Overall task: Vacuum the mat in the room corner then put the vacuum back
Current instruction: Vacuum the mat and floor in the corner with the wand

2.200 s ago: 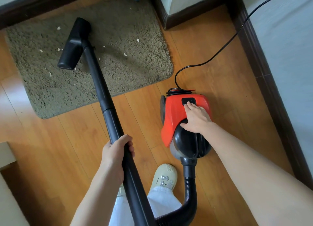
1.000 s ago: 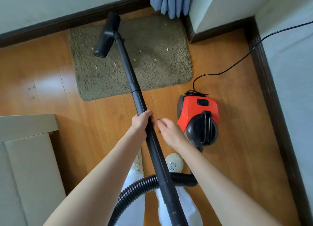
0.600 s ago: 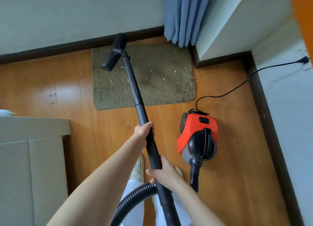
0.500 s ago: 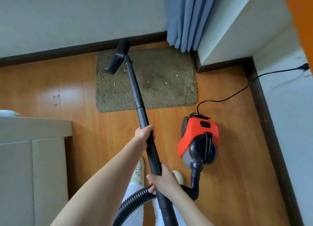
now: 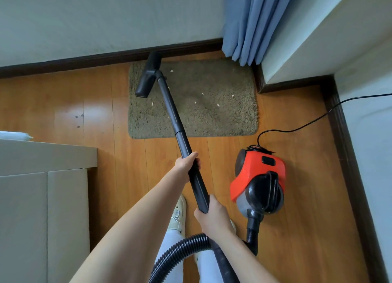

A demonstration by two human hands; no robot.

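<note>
Two hands hold the black wand (image 5: pixel 180 132) of the vacuum: the left hand (image 5: pixel 186 166) has its fingers curled round the tube about midway along, and the right hand (image 5: pixel 214 217) grips it lower down, fingers wrapped round the thicker end near where the ribbed hose (image 5: pixel 176 255) joins. The wand slants up and to the left from the hands to the floor nozzle (image 5: pixel 148 76), which rests on the far left part of the olive mat (image 5: pixel 212 113), close to the dark skirting board (image 5: pixel 84 59). Several pale scraps (image 5: pixel 218 105) lie scattered over the pile to the right of the nozzle. The mat sits in the corner on the wooden floor (image 5: pixel 131 176), beneath the hem of a blue curtain (image 5: pixel 252 23). The red and black vacuum body (image 5: pixel 257 178) stands on the floor just right of the hands, off the mat, with its black cord (image 5: pixel 318 118) running away to the right along the wall. A pale cabinet (image 5: pixel 42 197) stands at the left, and a light shoe (image 5: pixel 179 214) shows between the arms.
</note>
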